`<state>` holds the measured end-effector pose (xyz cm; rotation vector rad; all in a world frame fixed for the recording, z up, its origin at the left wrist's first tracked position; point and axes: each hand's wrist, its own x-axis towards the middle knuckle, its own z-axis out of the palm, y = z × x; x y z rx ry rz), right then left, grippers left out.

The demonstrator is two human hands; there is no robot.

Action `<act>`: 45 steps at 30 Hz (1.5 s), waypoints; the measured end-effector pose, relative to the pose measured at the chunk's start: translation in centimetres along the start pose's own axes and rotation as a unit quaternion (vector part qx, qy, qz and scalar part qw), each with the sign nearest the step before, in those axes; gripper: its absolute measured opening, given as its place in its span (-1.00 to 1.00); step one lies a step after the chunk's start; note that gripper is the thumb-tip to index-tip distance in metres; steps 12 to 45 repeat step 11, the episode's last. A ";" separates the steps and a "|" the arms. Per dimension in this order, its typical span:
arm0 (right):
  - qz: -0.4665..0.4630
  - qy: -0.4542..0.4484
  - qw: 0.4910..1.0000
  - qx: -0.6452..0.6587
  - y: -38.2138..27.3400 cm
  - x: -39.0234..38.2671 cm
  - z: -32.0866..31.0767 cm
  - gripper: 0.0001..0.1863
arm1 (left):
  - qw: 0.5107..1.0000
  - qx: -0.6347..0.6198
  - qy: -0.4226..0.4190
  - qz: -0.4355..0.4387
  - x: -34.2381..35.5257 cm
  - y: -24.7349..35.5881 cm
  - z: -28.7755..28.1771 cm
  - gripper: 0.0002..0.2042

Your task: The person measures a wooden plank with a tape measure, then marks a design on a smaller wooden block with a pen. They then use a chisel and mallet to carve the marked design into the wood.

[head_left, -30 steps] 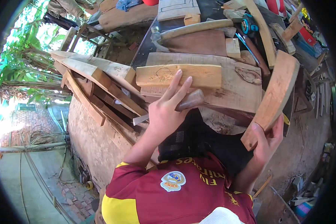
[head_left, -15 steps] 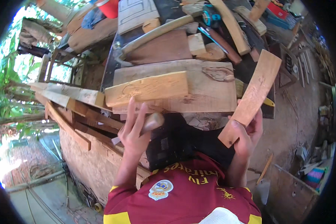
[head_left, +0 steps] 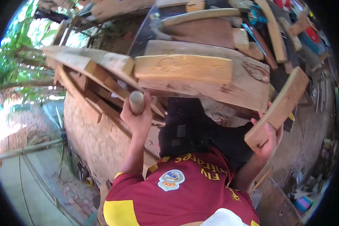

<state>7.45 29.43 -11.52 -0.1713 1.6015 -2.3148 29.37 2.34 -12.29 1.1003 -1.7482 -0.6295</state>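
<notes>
My left hand [head_left: 137, 122] is closed around a round-ended wooden tool handle [head_left: 136, 101], held upright just below the bench edge; the tool's other end is hidden. My right hand [head_left: 269, 141] grips the lower end of a short thick wooden block [head_left: 282, 105] that slants up to the right, beside the bench. Between the hands, a pale plank [head_left: 184, 69] with a faint carved outline lies on a wider rough slab [head_left: 248, 88]. My red and yellow shirt fills the lower middle.
Stacked planks and offcuts [head_left: 90, 64] jut out at the left of the bench. Farther back lie a dark brown board [head_left: 203, 32], a curved strip, small blocks and a blue tool [head_left: 254, 17]. A rough brick base [head_left: 94, 139] stands below. Clutter lines the right floor.
My left hand left the pale plank and now grips the round wooden handle closer to my body. My right hand kept hold of the block, and the view moved closer to the bench.
</notes>
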 end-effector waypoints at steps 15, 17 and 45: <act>0.028 0.006 0.999 -0.034 -0.5 1.0 0.9 -0.16 | 0.855 -0.339 -0.133 -0.370 1.1 -1.9 -0.3 -0.77; 0.028 0.006 0.999 -0.034 -0.5 1.0 0.9 -0.16 | 0.855 -0.339 -0.133 -0.370 1.1 -1.9 -0.3 -0.77; 0.028 0.006 0.999 -0.034 -0.5 1.0 0.9 -0.16 | 0.855 -0.339 -0.133 -0.370 1.1 -1.9 -0.3 -0.77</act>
